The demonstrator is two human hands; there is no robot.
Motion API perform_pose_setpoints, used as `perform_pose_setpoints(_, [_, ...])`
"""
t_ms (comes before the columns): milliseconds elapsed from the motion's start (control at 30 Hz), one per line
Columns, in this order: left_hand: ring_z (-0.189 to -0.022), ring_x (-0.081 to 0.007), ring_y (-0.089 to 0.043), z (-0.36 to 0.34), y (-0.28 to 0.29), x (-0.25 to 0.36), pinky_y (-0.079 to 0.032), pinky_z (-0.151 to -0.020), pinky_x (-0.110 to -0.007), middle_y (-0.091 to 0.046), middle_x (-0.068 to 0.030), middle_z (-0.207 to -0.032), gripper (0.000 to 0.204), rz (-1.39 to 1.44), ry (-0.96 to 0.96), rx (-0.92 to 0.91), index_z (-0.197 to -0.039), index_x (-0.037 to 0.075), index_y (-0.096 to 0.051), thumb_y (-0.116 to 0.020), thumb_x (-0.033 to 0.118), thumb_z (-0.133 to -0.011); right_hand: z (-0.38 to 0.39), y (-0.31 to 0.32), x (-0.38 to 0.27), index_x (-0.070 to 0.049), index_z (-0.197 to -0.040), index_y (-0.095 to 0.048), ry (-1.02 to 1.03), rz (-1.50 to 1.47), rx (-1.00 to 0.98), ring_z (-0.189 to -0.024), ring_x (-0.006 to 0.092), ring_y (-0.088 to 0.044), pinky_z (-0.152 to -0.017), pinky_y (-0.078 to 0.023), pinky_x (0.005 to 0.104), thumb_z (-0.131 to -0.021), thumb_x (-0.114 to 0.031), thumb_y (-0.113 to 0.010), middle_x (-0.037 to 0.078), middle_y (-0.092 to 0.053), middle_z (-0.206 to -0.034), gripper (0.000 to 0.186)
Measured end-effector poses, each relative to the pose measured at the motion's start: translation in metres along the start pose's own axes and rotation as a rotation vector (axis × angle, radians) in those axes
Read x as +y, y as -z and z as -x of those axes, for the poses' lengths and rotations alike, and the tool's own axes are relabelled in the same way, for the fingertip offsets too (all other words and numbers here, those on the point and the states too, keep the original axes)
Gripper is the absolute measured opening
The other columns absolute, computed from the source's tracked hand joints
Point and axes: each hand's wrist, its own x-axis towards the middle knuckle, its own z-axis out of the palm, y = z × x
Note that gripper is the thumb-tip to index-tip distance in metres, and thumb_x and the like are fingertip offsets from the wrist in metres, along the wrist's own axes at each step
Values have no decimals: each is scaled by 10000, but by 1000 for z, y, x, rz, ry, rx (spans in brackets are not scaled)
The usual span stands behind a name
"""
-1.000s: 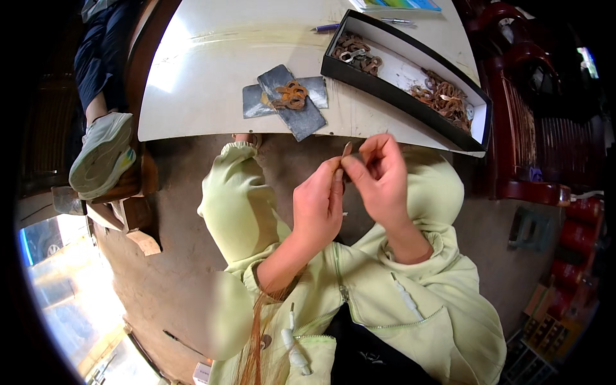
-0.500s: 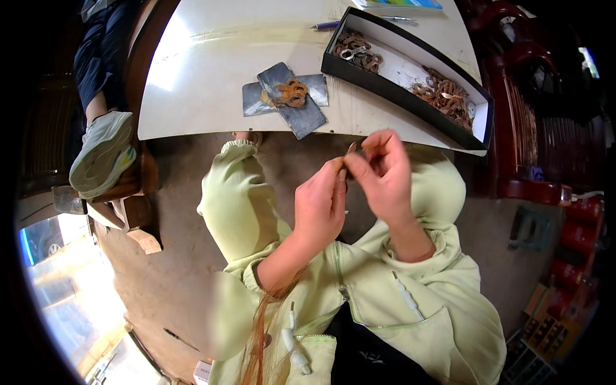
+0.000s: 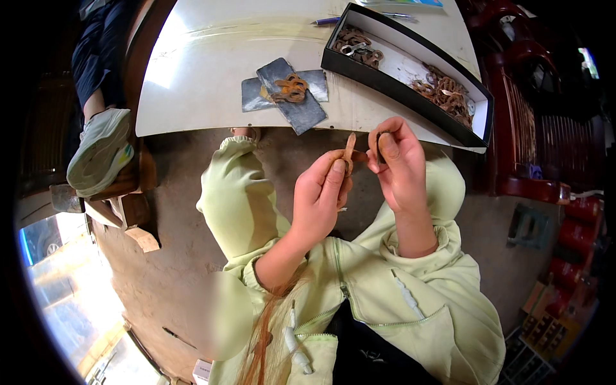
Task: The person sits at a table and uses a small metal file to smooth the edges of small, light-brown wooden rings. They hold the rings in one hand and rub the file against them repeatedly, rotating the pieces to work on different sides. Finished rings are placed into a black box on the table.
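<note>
My left hand (image 3: 319,192) is closed in front of my lap, thumb pressed on a slim rusty-brown metal piece (image 3: 350,147) whose narrow end sticks up. Just to its right, my right hand (image 3: 399,168) pinches a small dark flat piece (image 3: 379,147) between thumb and fingers; the fingers hide most of it. The hands are close together, short of the table edge. Beyond them, a small heap of rusty metal links (image 3: 292,88) lies on two crossed dark grey rectangular sheets (image 3: 301,115).
A long black box (image 3: 401,86) with a white inside holds rusty metal pieces at both ends, on the white table (image 3: 212,77). A pen (image 3: 326,21) lies behind it. Another person's shoe (image 3: 99,154) is at the left. Dark red wooden furniture (image 3: 532,186) stands at the right.
My hands have moved slightly apart, the right one shifting right. The slim rusty piece in my left hand and the dark piece in my right now show more clearly.
</note>
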Motion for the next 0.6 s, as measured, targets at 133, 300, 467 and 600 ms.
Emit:
perform_pose_setpoints(133, [-496, -15, -356, 1, 0, 2, -285, -443, -185, -451, 39, -638, 256, -56, -9, 22, -1114, 10, -576, -421, 174, -994, 2, 0, 3, -45, -964, -492, 26, 95, -5, -703, 59, -516, -579, -451, 204, -879, -133, -648, -9, -548, -838, 198])
perform_pose_setpoints(300, [-484, -11, -286, 1, 1, -4, -228, -414, -177, -399, 48, -636, 297, -91, -73, 52, -1167, -33, -536, -406, 178, -1003, 3, -8, 1, -40, -944, -482, 65, 190, 6, -631, 82, -564, -533, -469, 214, -886, -146, -640, 8, -549, -780, 199])
perform_pose_setpoints(467, [-501, -10, -306, 2, 0, -5, -235, -417, -175, -416, 51, -687, 281, -104, -93, 42, -1176, -35, -525, -416, 153, -996, 6, -13, 0, -32, -933, -480, 47, 194, -20, -580, 85, -568, -506, -460, 209, -884, -122, -634, 19, -548, -748, 184])
perform_pose_setpoints(600, [-524, -12, -340, 4, -1, -4, -248, -429, -170, -434, 47, -716, 271, -137, -117, 45, -1180, -34, -520, -424, 134, -991, 6, -12, 0, -30, -917, -488, 54, 238, -31, -567, 60, -530, -501, -438, 192, -879, -77, -614, 10, -543, -739, 140])
